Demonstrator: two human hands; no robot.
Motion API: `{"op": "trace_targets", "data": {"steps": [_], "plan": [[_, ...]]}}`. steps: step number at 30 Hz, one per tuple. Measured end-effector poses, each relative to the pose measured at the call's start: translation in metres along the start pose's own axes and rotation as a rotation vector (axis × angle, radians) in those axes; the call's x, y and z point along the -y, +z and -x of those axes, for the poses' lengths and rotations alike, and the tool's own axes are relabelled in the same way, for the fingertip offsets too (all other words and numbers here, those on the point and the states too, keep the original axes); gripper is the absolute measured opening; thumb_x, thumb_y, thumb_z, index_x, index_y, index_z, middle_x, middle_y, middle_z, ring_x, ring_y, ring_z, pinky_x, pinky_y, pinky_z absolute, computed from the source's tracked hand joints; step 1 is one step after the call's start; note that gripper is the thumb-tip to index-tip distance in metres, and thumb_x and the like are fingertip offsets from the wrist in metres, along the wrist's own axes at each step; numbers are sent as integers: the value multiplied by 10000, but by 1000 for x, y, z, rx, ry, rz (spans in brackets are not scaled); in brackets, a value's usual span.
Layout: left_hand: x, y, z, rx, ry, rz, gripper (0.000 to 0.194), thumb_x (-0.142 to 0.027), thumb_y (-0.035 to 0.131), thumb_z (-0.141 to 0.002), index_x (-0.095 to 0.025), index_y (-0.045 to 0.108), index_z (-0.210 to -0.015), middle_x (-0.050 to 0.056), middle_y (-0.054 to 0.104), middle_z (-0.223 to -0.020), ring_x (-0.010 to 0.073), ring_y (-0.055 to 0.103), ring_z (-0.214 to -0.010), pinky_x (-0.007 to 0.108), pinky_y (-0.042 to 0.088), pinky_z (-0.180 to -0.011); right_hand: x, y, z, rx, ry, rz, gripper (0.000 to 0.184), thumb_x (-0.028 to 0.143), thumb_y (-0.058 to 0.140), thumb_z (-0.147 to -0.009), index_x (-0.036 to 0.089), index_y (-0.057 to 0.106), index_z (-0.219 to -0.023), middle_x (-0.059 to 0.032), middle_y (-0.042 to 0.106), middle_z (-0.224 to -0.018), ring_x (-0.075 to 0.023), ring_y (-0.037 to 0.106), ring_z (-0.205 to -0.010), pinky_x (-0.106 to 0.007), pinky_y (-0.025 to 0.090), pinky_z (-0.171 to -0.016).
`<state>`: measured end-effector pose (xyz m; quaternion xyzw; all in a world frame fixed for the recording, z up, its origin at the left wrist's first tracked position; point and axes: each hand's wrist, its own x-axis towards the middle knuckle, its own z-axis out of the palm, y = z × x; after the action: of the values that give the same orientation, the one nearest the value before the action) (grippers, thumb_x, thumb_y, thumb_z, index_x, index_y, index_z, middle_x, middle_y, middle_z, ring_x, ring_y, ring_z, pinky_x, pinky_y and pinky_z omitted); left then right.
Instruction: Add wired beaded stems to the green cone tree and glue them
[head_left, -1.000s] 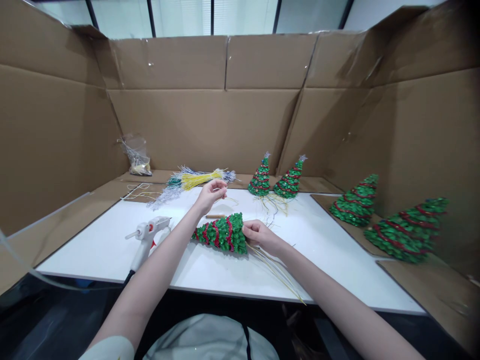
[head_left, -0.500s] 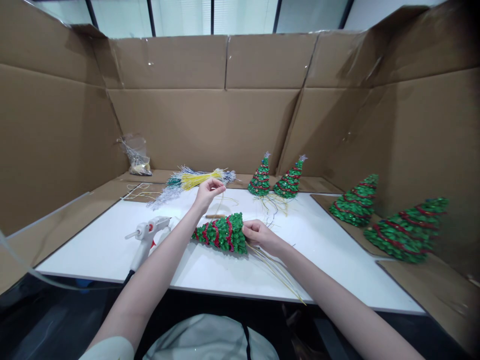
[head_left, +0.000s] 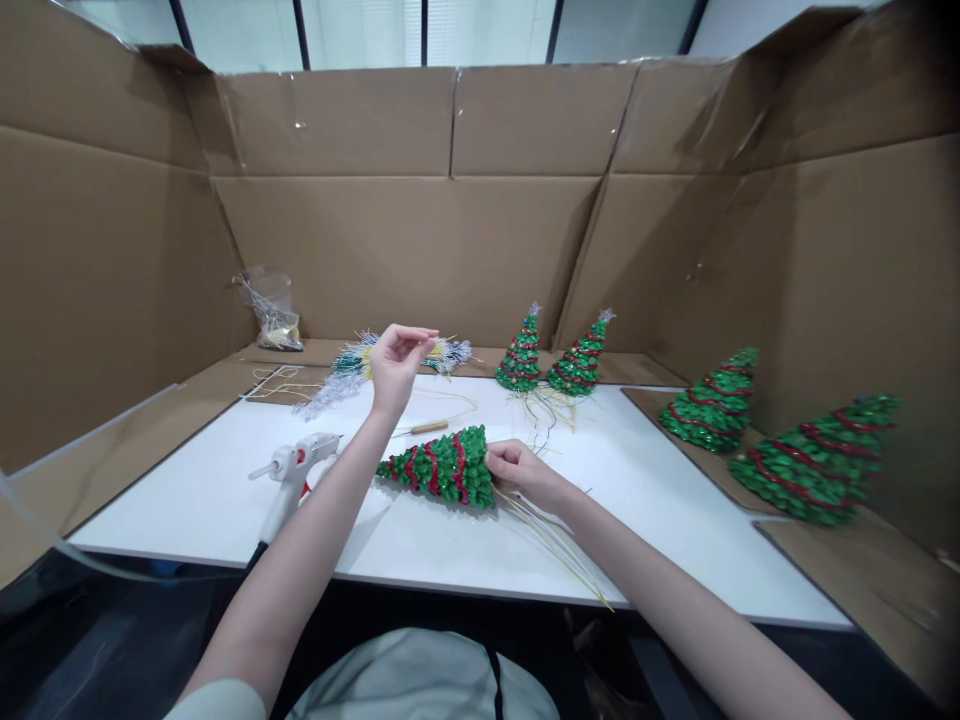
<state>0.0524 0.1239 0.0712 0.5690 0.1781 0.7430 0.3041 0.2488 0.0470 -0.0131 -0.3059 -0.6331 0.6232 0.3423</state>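
Note:
A small green Christmas tree [head_left: 442,468] with red garland lies on its side, its tip pointing left. My right hand [head_left: 521,470] pinches the rim of its wide base. Thin yellowish wires [head_left: 559,550] trail from the base toward the table's front edge. My left hand [head_left: 401,365] is raised above and behind the tree, thumb and fingers pressed together; anything between them is too fine to make out. A thin tool with a wooden handle [head_left: 430,427] lies just behind the tree, near a loose yellow strand [head_left: 469,404].
A white glue gun [head_left: 289,480] stands at the left. Bundles of tinsel stems [head_left: 349,365] and a plastic bag [head_left: 274,310] lie at the back left. Two star-topped trees [head_left: 521,355] stand at the back, and two more trees [head_left: 709,405] at the right. Cardboard walls [head_left: 405,250] surround the white table [head_left: 637,500].
My left hand has risen and moved slightly left, away from the tree. The wooden-handled tool now shows more fully. My right hand and the tree have hardly moved.

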Motion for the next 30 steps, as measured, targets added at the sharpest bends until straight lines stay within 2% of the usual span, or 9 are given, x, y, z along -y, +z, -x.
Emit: {"op": "trace_targets", "data": {"steps": [2, 6, 9, 13, 16, 19, 22, 27, 30], "plan": [[-12, 1, -1, -9, 40, 9, 194, -262, 757, -718, -156, 608, -782, 55, 714, -865, 140, 686, -815, 289, 536, -790, 0, 0, 0, -2, 3, -9, 539, 617, 664, -703, 167, 387, -593, 93, 223, -501, -26, 148, -421, -231, 62, -418], [-38, 3, 1, -47, 140, 44, 171, -336, 605, -861, -173, 585, -814, 27, 709, -774, 113, 681, -687, 253, 547, -671, -2, 0, -1, -5, 11, -16, 545, 616, 672, -696, 171, 374, -593, 94, 223, -499, -25, 154, -419, -231, 63, -417], [-56, 1, 8, 3, 130, 32, 86, -251, 630, -844, -177, 605, -879, 24, 712, -790, 121, 685, -726, 256, 556, -703, -2, 0, -1, -4, 8, -29, 545, 615, 677, -691, 172, 375, -595, 96, 220, -501, -25, 149, -419, -229, 66, -417], [-69, -6, 25, 87, 97, -36, 235, -137, 672, -783, -203, 616, -1002, 20, 692, -914, 107, 666, -725, 244, 552, -717, 0, 1, 0, 2, 8, -30, 538, 614, 677, -691, 170, 387, -600, 94, 224, -507, -26, 154, -421, -229, 63, -420], [-70, -14, 41, 155, -16, -45, 370, -119, 674, -767, -244, 590, -1106, 31, 628, -1123, 75, 631, -684, 246, 544, -726, 1, 1, 0, 0, 12, -30, 532, 610, 672, -700, 168, 393, -601, 94, 224, -504, -27, 158, -419, -228, 66, -420], [-66, -23, 56, 237, -201, -39, 453, -143, 649, -787, -261, 530, -1208, 59, 606, -1187, 93, 630, -724, 267, 529, -762, 2, 2, 0, -5, 29, -43, 517, 599, 677, -703, 165, 408, -621, 94, 227, -512, -26, 151, -423, -227, 64, -419], [-67, -29, 67, 288, -320, -45, 455, -156, 626, -798, -245, 520, -1231, 85, 558, -1281, 110, 632, -760, 294, 502, -808, 3, 4, 1, -1, 49, -76, 473, 572, 676, -724, 156, 453, -685, 90, 245, -535, -27, 145, -434, -226, 62, -418], [-74, -33, 76, 323, -457, -96, 444, -139, 519, -835, -196, 506, -1275, 84, 671, -1113, 123, 581, -766, 261, 433, -742, 5, 6, 3, -7, 44, -124, 434, 540, 684, -736, 136, 530, -776, 79, 284, -565, -27, 153, -449, -222, 69, -417], [-77, -32, 80, 322, -529, -193, 431, -84, 453, -792, -170, 577, -1196, 71, 709, -993, 165, 599, -863, 261, 396, -707, 7, 7, 3, 4, 47, -139, 440, 538, 700, -720, 133, 540, -782, 81, 276, -563, -25, 151, -447, -223, 76, -414]]}}
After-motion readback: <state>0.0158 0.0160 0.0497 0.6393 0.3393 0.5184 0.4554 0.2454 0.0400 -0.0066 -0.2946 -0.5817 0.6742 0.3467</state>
